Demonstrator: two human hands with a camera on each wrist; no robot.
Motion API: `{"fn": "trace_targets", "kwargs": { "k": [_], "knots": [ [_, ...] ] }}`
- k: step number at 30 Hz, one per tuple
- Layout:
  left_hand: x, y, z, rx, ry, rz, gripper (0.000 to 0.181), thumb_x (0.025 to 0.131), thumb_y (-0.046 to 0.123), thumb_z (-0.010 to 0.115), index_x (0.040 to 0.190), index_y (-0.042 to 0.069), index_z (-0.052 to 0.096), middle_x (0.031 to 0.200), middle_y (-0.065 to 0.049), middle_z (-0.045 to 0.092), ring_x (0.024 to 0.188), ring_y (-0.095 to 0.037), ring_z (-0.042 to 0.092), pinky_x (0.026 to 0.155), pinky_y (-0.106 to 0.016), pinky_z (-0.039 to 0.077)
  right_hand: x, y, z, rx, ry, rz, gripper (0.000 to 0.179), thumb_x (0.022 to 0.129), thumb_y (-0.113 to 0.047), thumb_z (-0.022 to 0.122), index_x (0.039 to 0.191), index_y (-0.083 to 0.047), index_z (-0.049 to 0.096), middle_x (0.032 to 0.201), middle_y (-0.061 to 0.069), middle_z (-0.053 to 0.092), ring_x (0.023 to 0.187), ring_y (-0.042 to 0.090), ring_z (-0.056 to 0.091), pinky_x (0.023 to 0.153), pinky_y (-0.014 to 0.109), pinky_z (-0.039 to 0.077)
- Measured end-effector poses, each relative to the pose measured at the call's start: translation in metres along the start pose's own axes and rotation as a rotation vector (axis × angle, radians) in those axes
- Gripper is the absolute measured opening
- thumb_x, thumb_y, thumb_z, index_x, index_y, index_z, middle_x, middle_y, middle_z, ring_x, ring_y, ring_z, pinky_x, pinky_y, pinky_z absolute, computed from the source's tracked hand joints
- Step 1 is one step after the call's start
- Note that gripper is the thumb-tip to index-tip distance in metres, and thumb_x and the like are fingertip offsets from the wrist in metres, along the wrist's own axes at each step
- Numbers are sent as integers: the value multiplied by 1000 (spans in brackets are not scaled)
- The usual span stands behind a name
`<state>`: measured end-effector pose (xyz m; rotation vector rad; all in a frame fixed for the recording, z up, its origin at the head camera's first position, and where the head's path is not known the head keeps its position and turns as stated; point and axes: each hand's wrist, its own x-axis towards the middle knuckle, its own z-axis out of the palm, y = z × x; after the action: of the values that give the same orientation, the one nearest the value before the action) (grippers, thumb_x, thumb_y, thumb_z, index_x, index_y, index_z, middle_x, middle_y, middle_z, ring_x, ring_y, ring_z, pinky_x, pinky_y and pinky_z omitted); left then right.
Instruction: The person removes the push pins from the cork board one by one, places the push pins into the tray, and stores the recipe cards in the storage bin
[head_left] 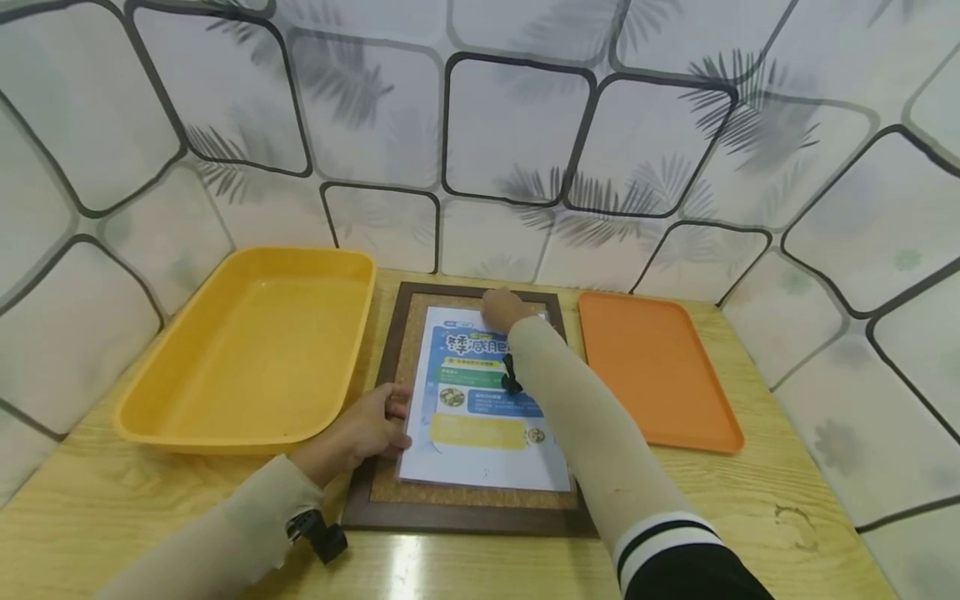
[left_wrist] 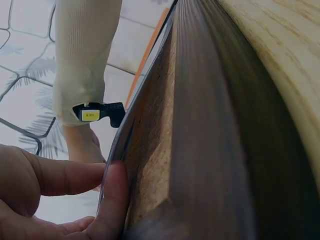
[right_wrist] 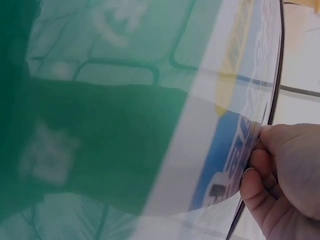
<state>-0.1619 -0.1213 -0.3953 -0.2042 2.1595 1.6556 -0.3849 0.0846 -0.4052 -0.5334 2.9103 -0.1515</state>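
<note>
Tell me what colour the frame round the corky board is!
The frame is dark brown, seen best in the head view.

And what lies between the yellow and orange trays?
Head view: a framed corkboard with a printed sheet over it, plus the left hand and right hand.

Forearms: cream fabric sleeves (head_left: 592,417)
Right arm: black fabric sleeve (head_left: 690,575), white bands (head_left: 663,542)
Wrists: small black devices (head_left: 327,542), right one's label (left_wrist: 90,115) yellow
</note>
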Motion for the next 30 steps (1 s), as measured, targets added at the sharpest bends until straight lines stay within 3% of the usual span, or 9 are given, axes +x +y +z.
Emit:
{"fn": "trace_targets", "kwargs": {
  "k": [5, 12, 16, 21, 26, 30],
  "knots": [
    [0, -1, 1, 0, -3, 15, 73, 73, -26, 63, 138, -3, 39, 115, -23, 45, 87, -31, 55, 61, -40, 57, 1, 1, 0, -1, -32, -5, 26, 100, -8, 44, 112, 2, 64, 106, 15, 66, 91, 26, 64, 85, 38, 53],
    [1, -2, 1, -3, -6, 18, 73, 73, -25, 62, 139, -3, 39, 113, -22, 45, 86, -30, 55, 62, -40, 57, 6, 10, 4, -111, -39, -109, 27, 101, -9, 41, 111, 4, 64, 102, 15, 65, 88, 25, 64, 82, 37, 53],
    [0, -2, 0, -6, -4, 16, 73, 74, -26, 61, 139, -3, 39, 114, -22, 45, 87, -30, 55, 62, -40, 57, 5, 13, 3, 0, -13, -124, 26, 101, -10, 41, 88, -1, 62, 78, 9, 56, 67, 19, 54, 69, 34, 50],
    [0, -1, 0, -7, -4, 20, 73, 74, -26, 61, 139, -3, 38, 114, -22, 45, 87, -30, 55, 62, -40, 57, 2, 17, 4, 169, 14, -123, 40, 99, -9, 40, 59, -13, 39, 54, 0, 31, 48, 13, 28, 50, 29, 32],
    [-1, -1, 0, -3, -5, 27, 73, 74, -25, 62, 140, -4, 38, 114, -22, 45, 87, -30, 55, 62, -40, 57, 1, 17, 5, 210, 53, -94, 43, 95, -9, 47, 54, -13, 35, 50, -2, 26, 44, 12, 23, 46, 27, 26],
    [-1, -1, 0, -7, -3, 25, 72, 75, -25, 62, 140, -4, 38, 113, -22, 45, 85, -30, 56, 61, -39, 57, 3, 16, 6, 166, 64, -58, 32, 97, -12, 46, 65, -9, 47, 59, 2, 41, 51, 14, 37, 53, 30, 39]
  ]
}}
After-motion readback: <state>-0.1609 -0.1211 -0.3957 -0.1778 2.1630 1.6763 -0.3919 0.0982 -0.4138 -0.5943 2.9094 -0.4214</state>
